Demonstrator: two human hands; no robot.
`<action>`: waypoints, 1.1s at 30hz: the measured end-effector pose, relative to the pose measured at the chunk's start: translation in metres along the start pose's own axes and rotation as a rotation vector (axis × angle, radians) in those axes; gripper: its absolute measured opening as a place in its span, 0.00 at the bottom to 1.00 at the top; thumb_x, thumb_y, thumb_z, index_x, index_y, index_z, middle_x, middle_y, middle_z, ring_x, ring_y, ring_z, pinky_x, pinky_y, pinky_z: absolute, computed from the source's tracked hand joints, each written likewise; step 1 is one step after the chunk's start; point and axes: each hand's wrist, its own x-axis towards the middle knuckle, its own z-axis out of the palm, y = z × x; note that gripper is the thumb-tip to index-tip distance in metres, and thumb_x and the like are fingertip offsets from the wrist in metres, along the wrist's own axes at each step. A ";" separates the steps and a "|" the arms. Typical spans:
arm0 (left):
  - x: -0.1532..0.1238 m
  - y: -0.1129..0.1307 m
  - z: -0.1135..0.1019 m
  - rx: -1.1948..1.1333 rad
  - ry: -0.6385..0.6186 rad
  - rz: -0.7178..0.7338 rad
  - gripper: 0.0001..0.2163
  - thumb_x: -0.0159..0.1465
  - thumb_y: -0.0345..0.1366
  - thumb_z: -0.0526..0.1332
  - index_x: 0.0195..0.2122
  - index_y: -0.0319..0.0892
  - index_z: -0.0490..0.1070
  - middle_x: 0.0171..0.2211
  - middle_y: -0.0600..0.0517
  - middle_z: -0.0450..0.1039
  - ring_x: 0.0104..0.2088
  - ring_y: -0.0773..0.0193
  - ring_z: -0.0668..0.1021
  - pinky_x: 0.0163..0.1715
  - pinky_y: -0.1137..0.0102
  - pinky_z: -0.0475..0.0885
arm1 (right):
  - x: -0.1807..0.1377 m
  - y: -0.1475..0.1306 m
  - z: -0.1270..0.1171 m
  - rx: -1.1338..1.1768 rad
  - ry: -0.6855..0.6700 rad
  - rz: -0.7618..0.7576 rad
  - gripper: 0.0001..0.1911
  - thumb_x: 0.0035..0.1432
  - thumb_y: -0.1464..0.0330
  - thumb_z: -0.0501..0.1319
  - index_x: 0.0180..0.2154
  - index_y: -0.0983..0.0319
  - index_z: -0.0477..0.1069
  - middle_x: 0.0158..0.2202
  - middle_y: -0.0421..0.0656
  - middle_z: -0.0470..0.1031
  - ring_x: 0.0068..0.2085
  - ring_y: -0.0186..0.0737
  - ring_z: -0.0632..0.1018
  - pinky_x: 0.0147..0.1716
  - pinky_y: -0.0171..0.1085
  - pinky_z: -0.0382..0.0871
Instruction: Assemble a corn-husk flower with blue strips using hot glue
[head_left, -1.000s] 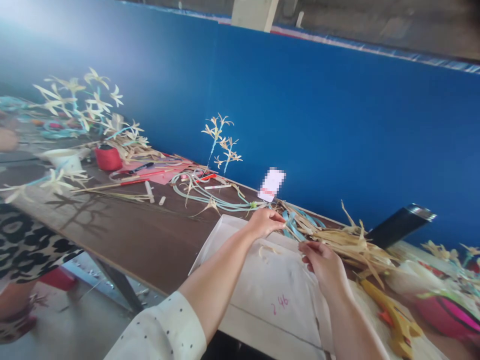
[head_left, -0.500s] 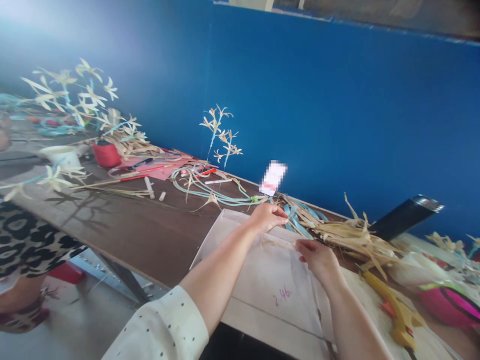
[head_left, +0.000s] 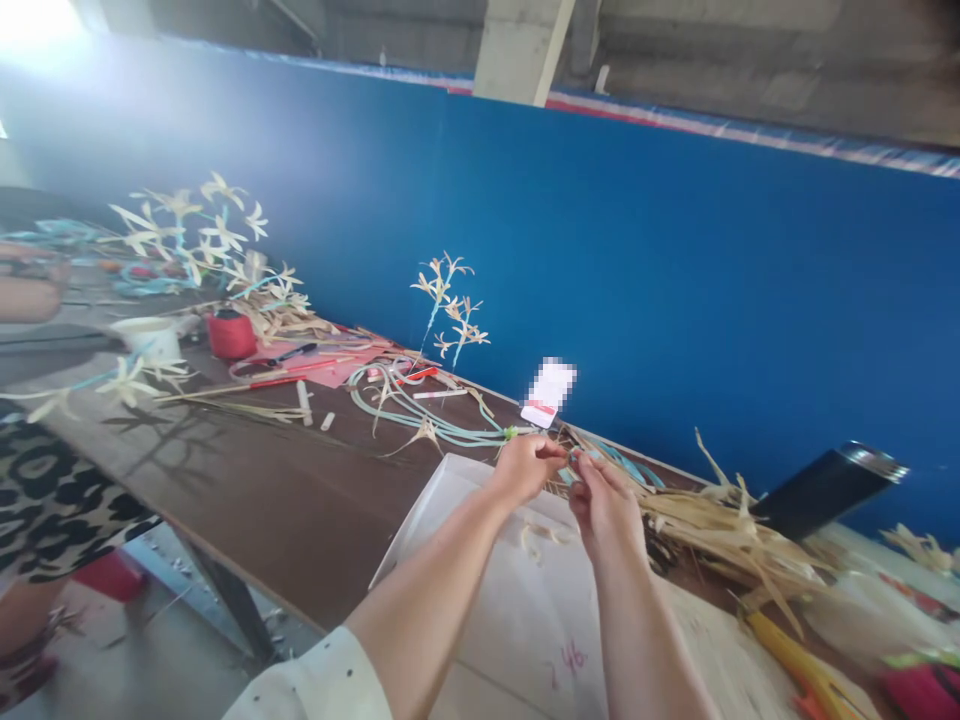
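My left hand (head_left: 529, 465) is closed in a pinch just above the far edge of a white board (head_left: 517, 590) marked in pink handwriting. Right beside it, my right hand (head_left: 609, 505) also pinches, its fingertips almost meeting the left ones. A tiny light-blue bit shows between them, but what they hold is too small to make out. Below the hands, a few thin pale curled strips (head_left: 544, 540) lie on the board. Behind them are light-blue ribbon (head_left: 630, 465) and a heap of dry straw-coloured husk strips (head_left: 709, 525).
A blurred-out phone (head_left: 550, 392) leans near the blue wall (head_left: 675, 250). Coiled pale-blue cord (head_left: 450, 435), husk-flower sprigs (head_left: 450, 300), a red thread spool (head_left: 231, 335) and a white cup (head_left: 150, 340) lie leftward. Rightward are a black flask (head_left: 825, 490) and yellow glue gun (head_left: 802, 665). Another person's hand (head_left: 30, 285) is far left.
My right hand has moved up and left, bringing its fingertips to the left hand's. My left hand stays near the board's far edge. The camera has tilted upward.
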 end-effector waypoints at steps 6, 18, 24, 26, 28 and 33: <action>-0.001 -0.003 0.005 0.105 0.004 0.055 0.10 0.55 0.39 0.61 0.35 0.41 0.76 0.32 0.51 0.78 0.33 0.65 0.76 0.35 0.73 0.68 | 0.004 0.015 -0.011 0.051 -0.082 -0.035 0.19 0.38 0.64 0.71 0.36 0.62 0.76 0.26 0.38 0.70 0.21 0.24 0.62 0.16 0.26 0.53; -0.006 0.001 0.008 0.182 -0.027 0.102 0.09 0.57 0.38 0.59 0.35 0.43 0.77 0.34 0.53 0.78 0.34 0.65 0.77 0.38 0.73 0.68 | 0.007 0.016 -0.018 0.009 -0.056 -0.051 0.20 0.35 0.63 0.73 0.34 0.63 0.76 0.22 0.36 0.67 0.20 0.25 0.61 0.16 0.27 0.51; -0.008 0.003 0.007 0.164 -0.071 0.098 0.10 0.56 0.39 0.59 0.35 0.43 0.77 0.33 0.53 0.78 0.35 0.65 0.77 0.37 0.73 0.68 | 0.007 0.016 -0.017 -0.064 0.001 -0.109 0.19 0.36 0.60 0.72 0.31 0.64 0.74 0.17 0.34 0.61 0.19 0.25 0.59 0.16 0.28 0.51; -0.007 0.002 0.007 0.123 -0.096 0.078 0.10 0.55 0.39 0.60 0.35 0.42 0.77 0.33 0.52 0.78 0.35 0.65 0.77 0.37 0.73 0.68 | 0.009 0.017 -0.018 -0.077 0.006 -0.117 0.19 0.37 0.60 0.72 0.31 0.64 0.74 0.16 0.33 0.60 0.19 0.25 0.58 0.16 0.28 0.50; -0.006 0.003 0.006 0.057 -0.128 0.036 0.12 0.53 0.40 0.62 0.35 0.41 0.77 0.32 0.51 0.77 0.34 0.65 0.76 0.37 0.73 0.68 | 0.010 0.018 -0.020 -0.078 -0.001 -0.133 0.19 0.38 0.59 0.71 0.30 0.64 0.73 0.16 0.33 0.59 0.19 0.25 0.58 0.16 0.28 0.50; -0.006 0.008 0.002 -0.131 -0.178 -0.143 0.15 0.52 0.43 0.64 0.35 0.36 0.76 0.27 0.49 0.75 0.26 0.67 0.74 0.29 0.73 0.69 | 0.012 0.019 -0.024 -0.077 -0.011 -0.126 0.19 0.40 0.57 0.70 0.31 0.63 0.72 0.16 0.33 0.60 0.18 0.25 0.59 0.17 0.28 0.51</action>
